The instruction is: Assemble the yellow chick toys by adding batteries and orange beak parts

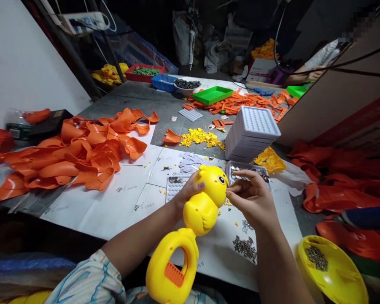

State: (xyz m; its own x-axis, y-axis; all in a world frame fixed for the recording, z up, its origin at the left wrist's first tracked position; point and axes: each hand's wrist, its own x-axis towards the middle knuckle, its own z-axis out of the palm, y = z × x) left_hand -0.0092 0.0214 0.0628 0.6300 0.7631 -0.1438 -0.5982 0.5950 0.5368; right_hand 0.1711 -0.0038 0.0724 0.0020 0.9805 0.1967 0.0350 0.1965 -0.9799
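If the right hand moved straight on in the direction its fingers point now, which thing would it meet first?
Most likely the yellow toy, at its head: the fingertips of the right hand already seem to touch it, or nearly, though depth is unclear.

We had the toy (202, 213) over the sheet (107, 213), between our left hand (191, 190) and our right hand (252, 195).
The sheet lay on the table (126, 102), shells (82, 147) heaped over its left part. Behind the toy we had bits (201, 138) piled, a tray stack (251, 131) right of them. Farther back, a tray (212, 97) rested on long parts (249, 102); left of it stood a bowl (187, 91), then a box (160, 86). Hardware (245, 248) lay left of our right forearm (276, 261); right of it, a dish (341, 274) held fasteners (316, 258).
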